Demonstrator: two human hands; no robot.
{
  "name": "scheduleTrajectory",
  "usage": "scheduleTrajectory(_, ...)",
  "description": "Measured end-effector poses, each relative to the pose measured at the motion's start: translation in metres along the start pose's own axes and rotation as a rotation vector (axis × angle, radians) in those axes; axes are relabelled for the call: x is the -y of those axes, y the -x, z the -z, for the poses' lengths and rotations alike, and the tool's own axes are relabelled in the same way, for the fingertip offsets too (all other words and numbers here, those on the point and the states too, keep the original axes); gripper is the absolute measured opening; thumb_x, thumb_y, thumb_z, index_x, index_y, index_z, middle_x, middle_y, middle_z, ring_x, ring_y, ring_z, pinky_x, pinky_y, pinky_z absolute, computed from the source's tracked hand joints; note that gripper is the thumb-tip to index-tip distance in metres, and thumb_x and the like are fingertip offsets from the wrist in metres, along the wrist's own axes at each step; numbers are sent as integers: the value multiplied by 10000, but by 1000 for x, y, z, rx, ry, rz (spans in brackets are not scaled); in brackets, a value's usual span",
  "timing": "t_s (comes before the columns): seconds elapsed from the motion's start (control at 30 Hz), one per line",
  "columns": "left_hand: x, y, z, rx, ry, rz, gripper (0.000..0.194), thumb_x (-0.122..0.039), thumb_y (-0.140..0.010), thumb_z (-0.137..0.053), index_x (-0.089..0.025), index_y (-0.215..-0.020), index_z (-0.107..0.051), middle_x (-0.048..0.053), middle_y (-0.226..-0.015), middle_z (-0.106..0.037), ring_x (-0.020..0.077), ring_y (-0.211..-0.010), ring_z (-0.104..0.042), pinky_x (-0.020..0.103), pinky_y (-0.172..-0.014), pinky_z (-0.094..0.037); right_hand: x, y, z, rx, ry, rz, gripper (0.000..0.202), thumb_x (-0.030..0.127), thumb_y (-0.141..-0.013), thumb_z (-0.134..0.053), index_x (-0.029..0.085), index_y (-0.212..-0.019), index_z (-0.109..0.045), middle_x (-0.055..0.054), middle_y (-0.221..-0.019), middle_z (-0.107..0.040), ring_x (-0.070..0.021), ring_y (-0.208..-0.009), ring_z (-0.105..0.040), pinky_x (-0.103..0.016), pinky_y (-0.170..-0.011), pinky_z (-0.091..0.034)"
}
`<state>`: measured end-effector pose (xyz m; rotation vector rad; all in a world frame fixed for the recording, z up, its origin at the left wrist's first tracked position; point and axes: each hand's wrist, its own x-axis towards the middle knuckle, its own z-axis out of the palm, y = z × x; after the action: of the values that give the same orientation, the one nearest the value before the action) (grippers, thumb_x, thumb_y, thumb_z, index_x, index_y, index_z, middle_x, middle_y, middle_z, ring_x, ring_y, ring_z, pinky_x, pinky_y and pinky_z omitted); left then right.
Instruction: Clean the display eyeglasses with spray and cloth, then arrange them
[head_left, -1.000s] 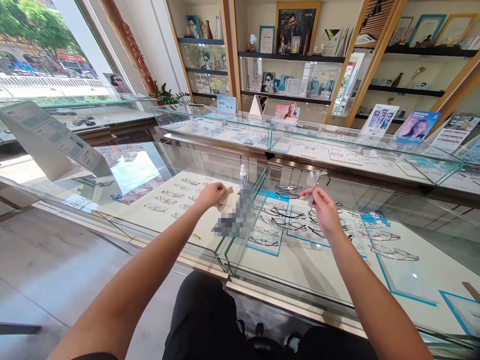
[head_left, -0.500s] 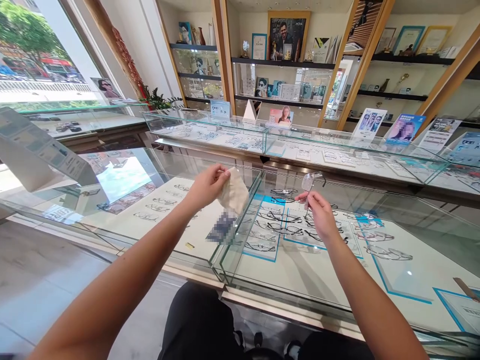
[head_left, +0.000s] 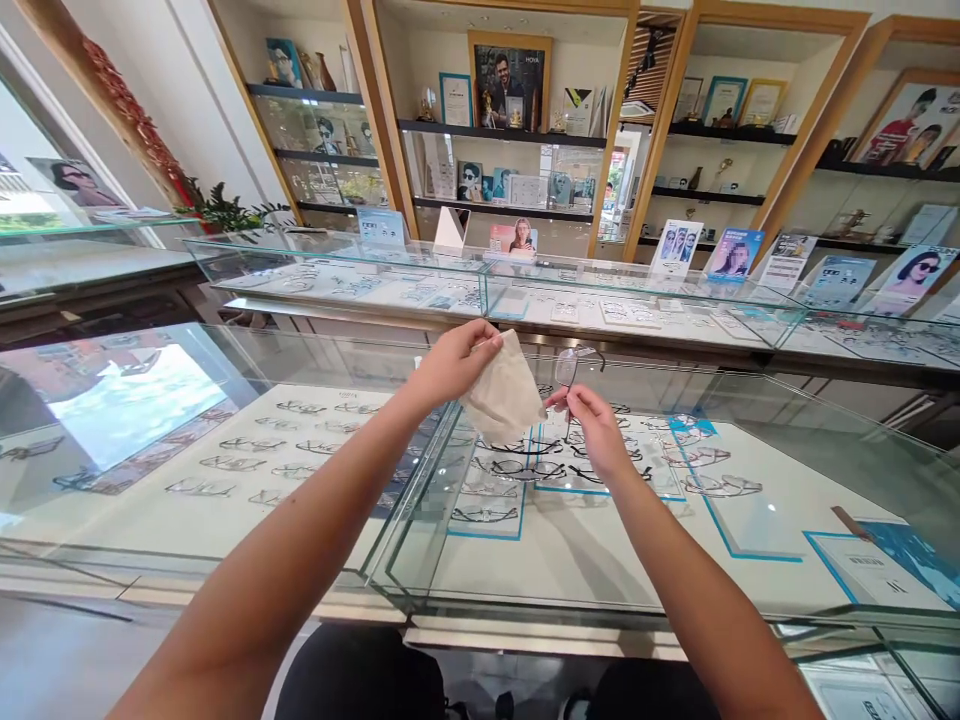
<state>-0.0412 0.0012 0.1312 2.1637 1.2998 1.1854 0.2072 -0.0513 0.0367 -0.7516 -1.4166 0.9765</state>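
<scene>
A beige cloth (head_left: 505,392) hangs from my left hand (head_left: 461,360), pinched at its top edge between thumb and fingers. To its right, my right hand (head_left: 596,425) has its fingers closed on a pair of thin-framed glasses (head_left: 568,368). One clear lens and a dark temple stick up above the fingertips. The cloth's lower right corner is close to the right fingertips; whether they touch, I cannot tell. Both hands are above the glass display case (head_left: 600,590), where rows of eyeglasses (head_left: 527,470) lie.
A second glass case (head_left: 247,535) with more frames adjoins on the left. Farther back runs a long glass counter (head_left: 637,285) with upright cards (head_left: 675,248) on it. Shelves (head_left: 502,130) with framed pictures line the wall. My knees are below the near case edge.
The view has turned right. The cloth has come closer to the glasses and now hangs more spread out. Both hands keep their hold.
</scene>
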Motion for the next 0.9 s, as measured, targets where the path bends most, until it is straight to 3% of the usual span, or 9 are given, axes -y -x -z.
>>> scheduleTrajectory(0.13,11,-13,-42,-15,327,59,382,-593,-955,-641,-215,-928,-594,-15,-755,-569,151,-660,-482,280,-618,-364,3,-1,-2,-11,-12,-4,308,531,-1019,-633,263,-947,-766,-56,-1037,-795,-246,-970,-623,-363,-846,-450)
scheduleTrajectory(0.3,16,-4,-79,-60,573,148,449,-647,-887,-721,-217,-893,-589,-32,-721,-524,133,-634,-441,267,-597,-350,2,-4,-3,-18,-45,-18,321,557,-992,-659,261,-920,-762,-49,-1011,-792,-243,-973,-645,-363,-879,-468)
scheduleTrajectory(0.53,20,25,-91,-127,713,226,439,-632,-917,-712,-222,-904,-557,-46,-717,-511,124,-644,-443,258,-629,-368,0,-2,-8,1,-35,-66,346,564,-993,-642,249,-882,-736,-53,-1011,-797,-235,-980,-656,-351,-880,-477)
scheduleTrajectory(0.77,28,41,-109,-110,738,176,448,-676,-976,-659,-251,-973,-515,-72,-672,-476,120,-558,-412,261,-581,-347,-6,0,-13,20,-63,-120,385,631,-944,-689,253,-925,-762,-47,-930,-775,-243,-950,-677,-360,-889,-502)
scheduleTrajectory(0.9,22,45,-110,-126,700,91,422,-643,-999,-652,-237,-963,-541,-52,-731,-492,122,-627,-459,265,-631,-400,-8,1,-14,24,-45,-134,402,645,-935,-695,248,-896,-744,-44,-913,-765,-242,-955,-679,-359,-897,-508)
